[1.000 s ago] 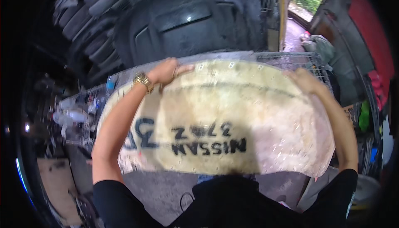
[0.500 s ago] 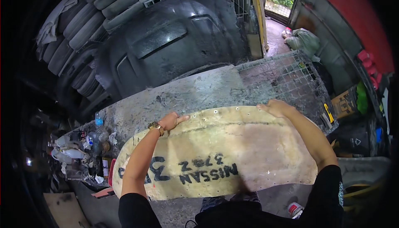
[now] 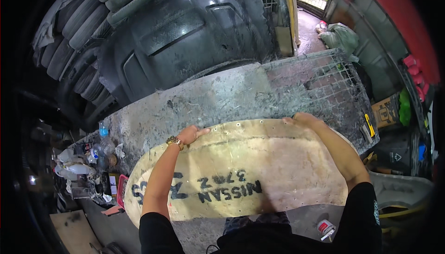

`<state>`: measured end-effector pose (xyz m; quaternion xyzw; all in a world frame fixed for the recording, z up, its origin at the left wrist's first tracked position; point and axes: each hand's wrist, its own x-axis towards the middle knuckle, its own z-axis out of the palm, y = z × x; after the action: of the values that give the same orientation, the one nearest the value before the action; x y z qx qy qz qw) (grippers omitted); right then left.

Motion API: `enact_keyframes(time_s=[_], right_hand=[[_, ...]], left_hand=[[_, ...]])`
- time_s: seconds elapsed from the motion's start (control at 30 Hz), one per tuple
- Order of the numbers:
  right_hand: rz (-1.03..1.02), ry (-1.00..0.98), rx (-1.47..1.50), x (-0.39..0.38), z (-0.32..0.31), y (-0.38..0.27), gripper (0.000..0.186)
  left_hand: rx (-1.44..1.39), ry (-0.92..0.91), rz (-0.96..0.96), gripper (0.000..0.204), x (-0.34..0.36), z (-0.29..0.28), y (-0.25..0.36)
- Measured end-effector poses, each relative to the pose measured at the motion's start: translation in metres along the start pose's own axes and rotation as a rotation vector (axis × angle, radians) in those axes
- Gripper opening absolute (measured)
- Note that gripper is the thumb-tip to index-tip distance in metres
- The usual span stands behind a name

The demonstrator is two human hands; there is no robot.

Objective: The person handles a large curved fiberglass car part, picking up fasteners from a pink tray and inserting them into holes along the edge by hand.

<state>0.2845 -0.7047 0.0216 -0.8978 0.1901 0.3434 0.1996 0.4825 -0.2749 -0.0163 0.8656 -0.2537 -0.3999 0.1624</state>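
Note:
I hold a large curved beige panel (image 3: 259, 170) with black hand-written marks on its face and a row of small holes along its far edge. My left hand (image 3: 191, 134), with a gold watch on the wrist, grips the far edge left of centre. My right hand (image 3: 303, 119) grips the same edge further right. The panel hangs just above the near side of a dusty grey worktable (image 3: 208, 101).
A big black moulded car part (image 3: 185, 36) leans behind the table, with stacked tyres (image 3: 79, 18) to its left. A wire mesh rack (image 3: 324, 78) covers the table's right end. Bottles and clutter (image 3: 88, 161) crowd the left end. A tape roll (image 3: 326, 228) lies on the floor.
The panel has come down from in front of my face toward the near edge of the table, baring the tabletop and mesh rack. Both hands kept their grip on its far edge.

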Motion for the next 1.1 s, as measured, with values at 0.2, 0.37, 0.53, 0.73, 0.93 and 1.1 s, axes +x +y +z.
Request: enact_keyframes(time_s=[0.2,0.37,0.53,0.73,0.93,1.1], right_hand=[[-0.071,0.091,0.018,-0.001,0.006,0.043,0.084],[-0.019,0.27,0.12,-0.038,0.001,0.022,0.066],[-0.155,0.949,0.074,-0.13,0.013,0.015,0.038],[0.348,1.343,0.663,-0.348,0.111,0.091,0.025],[1.002,1.492,0.838,-0.417,0.292,0.248,0.025],[1.196,1.152,0.997,-0.395,0.344,0.342,0.059]], left_hand=[[-0.134,-0.043,-0.008,0.063,0.012,-0.016,0.049],[-0.292,0.081,0.131,0.055,0.019,0.023,0.02],[-0.322,0.078,0.115,0.049,0.024,0.025,-0.011],[-0.369,0.184,0.278,0.048,0.028,0.006,-0.03],[-0.117,0.016,0.02,0.079,0.036,-0.009,-0.046],[-0.335,-0.031,0.119,0.044,0.03,0.014,0.003]])
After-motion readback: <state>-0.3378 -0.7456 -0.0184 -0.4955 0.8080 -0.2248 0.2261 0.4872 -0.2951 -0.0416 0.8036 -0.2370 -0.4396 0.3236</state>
